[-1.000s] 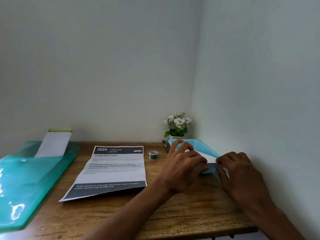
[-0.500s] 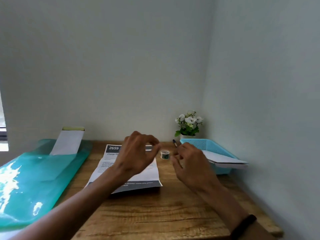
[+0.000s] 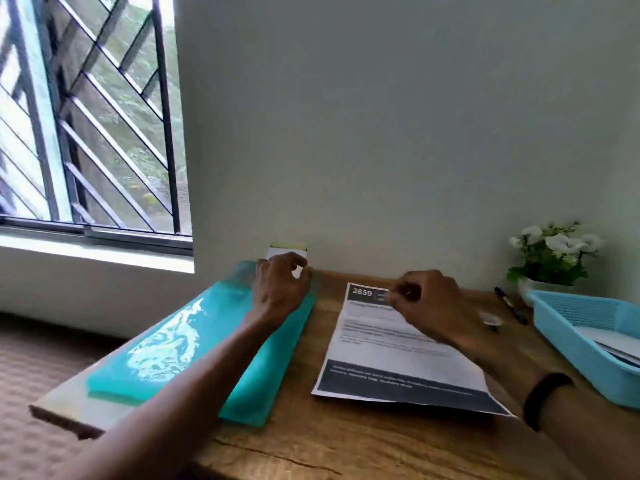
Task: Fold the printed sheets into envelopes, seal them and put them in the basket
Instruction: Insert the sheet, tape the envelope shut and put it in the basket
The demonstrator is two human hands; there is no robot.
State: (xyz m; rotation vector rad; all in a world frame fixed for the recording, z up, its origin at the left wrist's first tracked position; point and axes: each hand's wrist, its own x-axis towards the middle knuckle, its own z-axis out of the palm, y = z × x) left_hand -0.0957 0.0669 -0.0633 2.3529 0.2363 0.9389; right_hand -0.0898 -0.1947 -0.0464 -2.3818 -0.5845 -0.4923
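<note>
A printed sheet [image 3: 398, 344] headed "2659" lies flat on the wooden desk [image 3: 346, 445]. My right hand [image 3: 426, 306] hovers over its top edge with the fingers curled in and nothing in them. My left hand [image 3: 280, 289] is at the far end of a teal folder [image 3: 194, 344], its fingers curled around the lower part of a white slip of paper [image 3: 285, 252] that leans on the wall. Whether the left hand grips it is unclear. A blue basket [image 3: 568, 344] at the right edge holds a folded white sheet [image 3: 613, 341].
A small tape roll [image 3: 491, 320] sits just behind my right hand, with a dark pen [image 3: 512, 306] beyond it. A pot of white flowers [image 3: 554, 254] stands in the back right corner. A barred window [image 3: 86, 116] is on the left.
The view has swung left, away from the basket. Both hands left the folded sheet in the basket; the left reached to the white slip at the folder, the right came over the printed sheet.
</note>
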